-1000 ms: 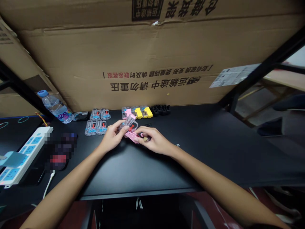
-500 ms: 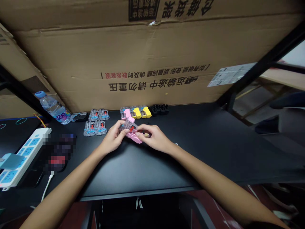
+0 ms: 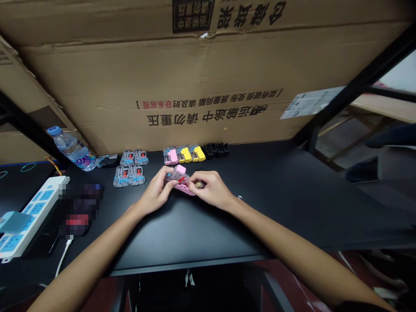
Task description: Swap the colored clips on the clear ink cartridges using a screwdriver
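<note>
My left hand [image 3: 157, 190] grips a small clear-and-pink plastic piece [image 3: 180, 170] with red and blue parts inside, above the black table. On its right side my right hand [image 3: 211, 187] is closed, thumb and fingers at the piece's lower pink part. A small object with a brownish-gold round end [image 3: 200, 185] shows within the right hand's curled fingers; its kind cannot be made out. Just behind the hands lie a similar pink-and-clear piece [image 3: 171, 156] and two yellow-and-clear pieces [image 3: 197, 153]. Fingers partly cover the held piece.
Several clear pieces with red parts [image 3: 129, 169] lie at the left, near a black item [image 3: 108, 160] and a water bottle [image 3: 73, 147]. Black parts [image 3: 217, 150] line the cardboard [image 3: 208, 73] at the back. A power strip [image 3: 32, 216] and a blurred-out phone [image 3: 81, 212] occupy the left side.
The held piece has been tilted between the hands, so its pink top shows differently and less of the lower pink part is visible. Both hands stay in nearly the same place.
</note>
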### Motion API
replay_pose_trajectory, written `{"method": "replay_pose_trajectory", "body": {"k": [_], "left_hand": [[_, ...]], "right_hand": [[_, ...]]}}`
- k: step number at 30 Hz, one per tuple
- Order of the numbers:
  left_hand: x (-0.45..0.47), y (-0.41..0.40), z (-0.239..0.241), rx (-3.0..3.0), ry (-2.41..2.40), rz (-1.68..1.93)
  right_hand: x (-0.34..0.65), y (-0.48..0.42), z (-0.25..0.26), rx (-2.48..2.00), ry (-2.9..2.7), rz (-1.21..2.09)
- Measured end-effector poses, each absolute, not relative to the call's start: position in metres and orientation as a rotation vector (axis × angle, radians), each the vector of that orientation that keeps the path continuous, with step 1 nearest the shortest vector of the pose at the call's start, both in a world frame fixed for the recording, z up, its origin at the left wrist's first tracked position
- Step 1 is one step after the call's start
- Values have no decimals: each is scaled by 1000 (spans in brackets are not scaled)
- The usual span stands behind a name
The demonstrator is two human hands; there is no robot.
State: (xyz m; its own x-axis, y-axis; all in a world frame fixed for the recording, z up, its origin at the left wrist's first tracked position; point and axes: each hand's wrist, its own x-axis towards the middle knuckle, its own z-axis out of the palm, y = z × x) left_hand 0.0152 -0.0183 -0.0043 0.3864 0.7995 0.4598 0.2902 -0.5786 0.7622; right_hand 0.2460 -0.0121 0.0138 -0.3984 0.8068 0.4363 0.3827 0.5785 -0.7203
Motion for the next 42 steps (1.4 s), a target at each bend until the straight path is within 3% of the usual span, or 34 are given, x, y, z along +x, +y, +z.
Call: {"method": "replay_pose_trajectory", "body": {"k": [8,14,19,24,31,42], "left_hand": [[8,-16,-3,2064,1029,1211],[-8,-3,13,2144,1459,1470],[-31,10,8,2189,1660,1233],[-31,9,1,2418,1662,1005],[-18,1,5,2744,1788,584],[-28,0,17,2902,1471,487]], "right_hand": [[252,-5,7,-902,-2063,634],[295,23,7,-1146,-2129,406],[339,45,16,-1754,-2058,133],[353,51,24,-2174,-2032,127],[352,51,26,-2265,-1962,104],[339,41,38,-2115,-1839,23]]}}
